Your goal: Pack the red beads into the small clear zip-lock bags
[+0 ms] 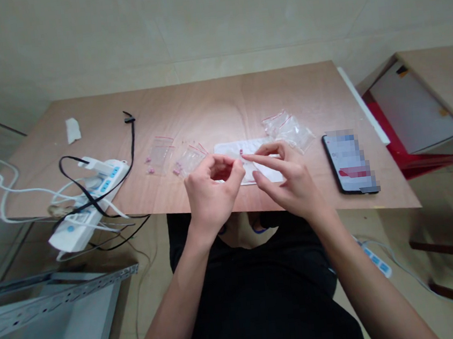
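Note:
My left hand (214, 189) is closed in a pinch over the near edge of a white sheet or tray (228, 148); whatever sits between its fingertips is too small to make out. Just to its right is my right hand (286, 176), thumb and forefinger apart, the forefinger pointing toward the left fingertips. A small dark pink piece (241, 151) shows on the white surface beyond the fingers. Left of my hands lie clear zip bags (191, 159) with small pink pieces in their corners. More clear zip bags (287, 129) are heaped behind my right hand.
A phone (350, 164) lies at the right of the wooden table (204, 107). On the left, a power strip (92, 205) with tangled cables overhangs the front edge. A black cable tie or strap (132, 141) and a white scrap (72, 130) lie farther back.

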Demonstrator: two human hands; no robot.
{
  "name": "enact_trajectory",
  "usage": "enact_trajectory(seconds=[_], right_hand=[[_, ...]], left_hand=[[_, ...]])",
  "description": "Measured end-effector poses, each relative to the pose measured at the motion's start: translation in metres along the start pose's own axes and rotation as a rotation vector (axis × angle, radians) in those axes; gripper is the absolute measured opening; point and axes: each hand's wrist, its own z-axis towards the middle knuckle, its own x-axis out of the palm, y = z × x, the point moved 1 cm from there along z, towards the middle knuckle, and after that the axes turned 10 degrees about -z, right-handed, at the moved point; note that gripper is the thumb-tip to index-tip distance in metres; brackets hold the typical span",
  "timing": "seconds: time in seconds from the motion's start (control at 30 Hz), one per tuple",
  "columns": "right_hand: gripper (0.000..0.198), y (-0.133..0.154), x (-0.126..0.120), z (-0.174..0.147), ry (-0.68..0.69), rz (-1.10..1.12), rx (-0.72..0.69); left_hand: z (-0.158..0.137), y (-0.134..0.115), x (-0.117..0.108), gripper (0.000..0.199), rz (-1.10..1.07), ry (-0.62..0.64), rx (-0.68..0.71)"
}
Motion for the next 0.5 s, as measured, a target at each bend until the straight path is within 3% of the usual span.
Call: enact_trajectory(seconds=[0.17,0.33,0.43,0.5], right_hand=[[0.068,-0.003,0.012,-0.006,0.041,0.241,-0.017],[0.038,-0.003,0.018,-0.005,-0.131,0.223,0.072],[0.034,-0.005,0.005,0.008,-0.053,0.112,-0.028],[0.036,-0.004,-0.008,0.023,0.090,-0.005,-0.154]], left_hand=[[0.001,-0.003,0.004,0.013,-0.119,0.016,-0.064],[0.002,0.002,0.005,0.018,-0.199,0.005,-0.077],[0.007,0.011,0.004,0.028,-0.362,-0.043,-0.208],[0.011,0.017,0.005,0.040,-0.506,0.047,-0.403]])
